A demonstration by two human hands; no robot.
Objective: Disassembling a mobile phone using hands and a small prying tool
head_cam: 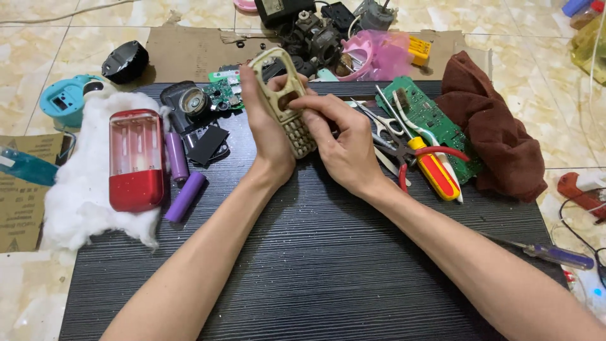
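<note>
**Inspector:** Report the hands.

**Assistant:** Both hands are raised together above the middle of the dark ribbed counter (303, 265). The left hand (268, 129) is wrapped round the back of a yellowed keypad housing (287, 101). It holds the housing upright and tilted, apparently so the front faces the eyes. The right hand (341, 142) is closed on the lower keypad end, fingertips pressing the front. No tool is visible in that hand.

**Inspector:** Why that grip?

**Assistant:** In my judgement, one hand steadies while the other works the face. The housing touches nothing on the counter.

**Inspector:** Count the surrounding items.

**Assistant:** Two purple cylindrical cells (182, 177) lie just beside one red and clear casing (136, 158), which rests on white wadding (82, 183). To the right lie one yellow-handled screwdriver (434, 169), one pair of scissors (384, 126), one red-handled pliers (420, 156) and one toothbrush (416, 123), all crossing one large green circuit board (435, 123). One brown cloth (499, 139) sits beyond these. One purple-handled screwdriver (555, 254) lies well apart at the counter's right edge.
</note>
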